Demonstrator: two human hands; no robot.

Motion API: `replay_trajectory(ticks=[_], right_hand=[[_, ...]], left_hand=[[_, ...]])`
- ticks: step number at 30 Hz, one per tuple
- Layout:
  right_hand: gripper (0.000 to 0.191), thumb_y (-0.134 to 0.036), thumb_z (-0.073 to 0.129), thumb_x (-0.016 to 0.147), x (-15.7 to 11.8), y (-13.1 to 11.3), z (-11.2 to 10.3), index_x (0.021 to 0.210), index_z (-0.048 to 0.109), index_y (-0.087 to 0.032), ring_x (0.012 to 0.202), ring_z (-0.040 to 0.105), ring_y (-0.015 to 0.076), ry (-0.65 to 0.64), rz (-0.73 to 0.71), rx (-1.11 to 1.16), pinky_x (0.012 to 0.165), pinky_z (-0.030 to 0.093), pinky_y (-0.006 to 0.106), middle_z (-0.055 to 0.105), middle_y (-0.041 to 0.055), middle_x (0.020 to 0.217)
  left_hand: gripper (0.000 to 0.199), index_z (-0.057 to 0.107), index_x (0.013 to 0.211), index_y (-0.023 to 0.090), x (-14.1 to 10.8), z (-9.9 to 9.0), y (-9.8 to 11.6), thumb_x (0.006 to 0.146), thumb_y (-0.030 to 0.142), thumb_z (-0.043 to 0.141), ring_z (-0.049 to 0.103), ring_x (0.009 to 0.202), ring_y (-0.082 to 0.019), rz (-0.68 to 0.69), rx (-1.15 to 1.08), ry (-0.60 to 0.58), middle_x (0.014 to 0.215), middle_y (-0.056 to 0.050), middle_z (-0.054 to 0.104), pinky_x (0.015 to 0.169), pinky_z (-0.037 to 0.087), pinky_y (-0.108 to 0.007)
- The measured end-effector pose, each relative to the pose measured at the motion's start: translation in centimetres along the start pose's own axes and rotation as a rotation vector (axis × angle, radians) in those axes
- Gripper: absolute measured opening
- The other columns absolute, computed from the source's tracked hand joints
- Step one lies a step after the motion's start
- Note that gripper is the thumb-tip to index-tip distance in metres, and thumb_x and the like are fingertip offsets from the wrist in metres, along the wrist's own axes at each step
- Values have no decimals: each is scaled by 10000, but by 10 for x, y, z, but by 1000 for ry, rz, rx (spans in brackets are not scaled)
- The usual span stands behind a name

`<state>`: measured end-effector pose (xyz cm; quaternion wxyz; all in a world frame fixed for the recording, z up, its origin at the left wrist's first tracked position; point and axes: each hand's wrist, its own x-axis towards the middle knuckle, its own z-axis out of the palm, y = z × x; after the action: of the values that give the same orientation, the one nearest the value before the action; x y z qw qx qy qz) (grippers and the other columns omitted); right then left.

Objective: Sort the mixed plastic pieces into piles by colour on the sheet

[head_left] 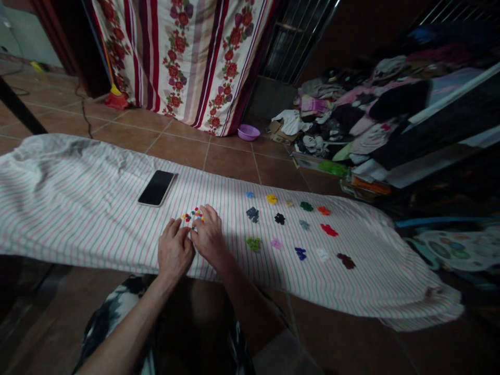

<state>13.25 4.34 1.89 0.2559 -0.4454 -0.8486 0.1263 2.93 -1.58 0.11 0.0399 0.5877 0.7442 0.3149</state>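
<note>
A small heap of mixed coloured pieces [194, 212], red, green, yellow and blue among them, lies on the striped cloth [219, 198]. My left hand [175, 249] rests at the near left side of this heap, fingers bent and slightly apart. Over the heap's right side lies my right hand [210, 234], its fingers stretched forward and covering part of the pieces. The thumbs are close together. I see nothing gripped in either hand, though the undersides of the fingers are hidden. The pieces are too small to name.
To the right sit several single-colour piles, including yellow [271, 199], dark green [307, 207], red [329, 229], light green [253, 244] and brown [346, 261]. A phone [157, 188] lies beyond my left hand. On the floor are a purple basin [249, 133] and a broom [116, 98].
</note>
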Motion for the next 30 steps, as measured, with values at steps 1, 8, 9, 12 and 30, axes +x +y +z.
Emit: replay_trajectory(ticks=[1, 8, 9, 12, 30], right_hand=[[146, -165, 602, 807, 0, 0, 0, 909, 706, -160, 1372, 320, 339, 0, 10, -6, 1083, 317, 526, 495, 158, 1396], [158, -188, 590, 835, 1, -1, -4, 907, 727, -156, 1388, 296, 322, -64, 51, -70, 1088, 324, 493, 494, 144, 1409], [162, -185, 586, 837, 1, -2, -4, 906, 728, -154, 1391, 292, 316, -67, 50, -82, 1092, 320, 484, 491, 139, 1413], [164, -190, 588, 836, 2, -3, -3, 908, 730, -153, 1391, 296, 304, -82, 41, -105, 1096, 318, 464, 489, 129, 1417], [52, -250, 618, 882, 13, -13, -20, 918, 650, -231, 1150, 519, 199, -47, 66, 13, 966, 420, 356, 691, 29, 1041]], left_hand=[[341, 693, 986, 171, 0, 0, -1, 820, 188, 396, 436, 1333, -276, 2, -2, 0, 1307, -126, 585, 1052, 430, -462], [341, 692, 982, 174, -1, 4, -3, 806, 177, 399, 454, 1316, -288, 20, -8, 30, 1290, -125, 597, 1026, 449, -478], [341, 692, 979, 173, -1, 4, -3, 804, 176, 399, 456, 1315, -288, 20, -6, 33, 1289, -125, 598, 1021, 453, -477], [339, 691, 970, 170, -1, 3, -2, 804, 182, 396, 459, 1313, -293, 23, -2, 30, 1286, -130, 601, 1007, 463, -476], [323, 658, 983, 115, 0, 9, -12, 815, 220, 403, 507, 1261, -319, 121, 18, 109, 1225, -173, 628, 1023, 458, -484]])
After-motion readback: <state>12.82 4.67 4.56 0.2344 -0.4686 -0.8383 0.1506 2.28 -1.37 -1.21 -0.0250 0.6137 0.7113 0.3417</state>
